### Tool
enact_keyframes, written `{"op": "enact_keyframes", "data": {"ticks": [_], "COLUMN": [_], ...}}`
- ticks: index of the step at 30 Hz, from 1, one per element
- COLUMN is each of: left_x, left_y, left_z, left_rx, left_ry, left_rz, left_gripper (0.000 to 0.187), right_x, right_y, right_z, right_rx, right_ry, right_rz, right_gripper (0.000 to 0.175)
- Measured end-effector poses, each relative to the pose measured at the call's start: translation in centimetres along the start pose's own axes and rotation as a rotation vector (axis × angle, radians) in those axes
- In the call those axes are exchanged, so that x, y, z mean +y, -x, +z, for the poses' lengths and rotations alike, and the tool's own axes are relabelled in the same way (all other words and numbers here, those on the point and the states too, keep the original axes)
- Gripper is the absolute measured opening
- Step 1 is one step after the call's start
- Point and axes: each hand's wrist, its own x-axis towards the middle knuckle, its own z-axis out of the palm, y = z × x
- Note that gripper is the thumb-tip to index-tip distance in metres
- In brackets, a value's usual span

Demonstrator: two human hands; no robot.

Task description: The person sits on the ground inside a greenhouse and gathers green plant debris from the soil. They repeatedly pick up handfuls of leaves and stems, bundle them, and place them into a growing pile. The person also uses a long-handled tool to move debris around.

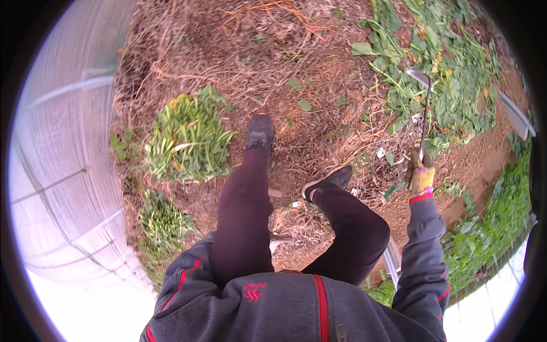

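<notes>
My right hand point(421, 173), in a yellow patterned work glove with dark fingers, is closed on a hand hoe point(425, 111) at the right. The tool's thin, dark metal neck points away from me and bends at the far end into a short blade, over a spread of cut leafy green plants point(457, 85). The hand hides its grip end. My left hand is out of view; only the bent left sleeve shows. Before me, dry stems and roots cover brown soil, and a heap of cut greens point(188, 137) lies left of my left shoe point(259, 130).
A smaller pile of greens point(164, 220) lies nearer on the left, beside translucent plastic sheeting point(64, 149). Orange strings point(273, 8) lie at the far edge. A metal rail point(517, 113) and low green plants point(487, 231) are at the right. My right shoe point(329, 181) rests among dry stems.
</notes>
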Motion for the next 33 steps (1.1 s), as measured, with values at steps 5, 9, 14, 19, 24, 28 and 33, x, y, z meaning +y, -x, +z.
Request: {"op": "enact_keyframes", "data": {"ticks": [5,9,14,19,24,28,33], "left_x": [1.2,1.5,-0.5,-1.9,-3.0,-4.6,-8.2], "left_y": [7.9,14.7,23.6,29.4,31.5,30.7,29.5], "left_z": [1.8,1.4,0.8,1.5,2.8,5.1,5.8], "left_rx": [-0.047,-0.085,-0.077,-0.014,-0.116,-0.06,-0.109], "left_ry": [0.023,-0.017,-0.034,-0.049,-0.038,0.002,0.19], "left_rz": [-0.055,-0.094,-0.136,-0.128,-0.057,0.027,0.12], "left_gripper": [0.031,0.03,0.03,0.038,0.039,0.034,0.036], "right_x": [-0.1,0.5,-0.5,-5.6,-11.9,-15.4,-16.2], "right_y": [4.4,9.2,15.3,20.1,22.0,23.8,26.9], "right_z": [0.0,-0.5,-2.1,-3.7,-2.8,-2.8,-4.1], "right_rx": [-0.029,-0.068,-0.124,-0.133,-0.169,-0.167,-0.017], "right_ry": [-0.042,-0.044,0.048,0.248,0.337,0.401,0.324], "right_rz": [-0.013,0.129,0.221,0.232,0.206,0.1,0.154], "right_gripper": [0.017,0.017,0.014,0.017,0.014,0.012,0.017]}}
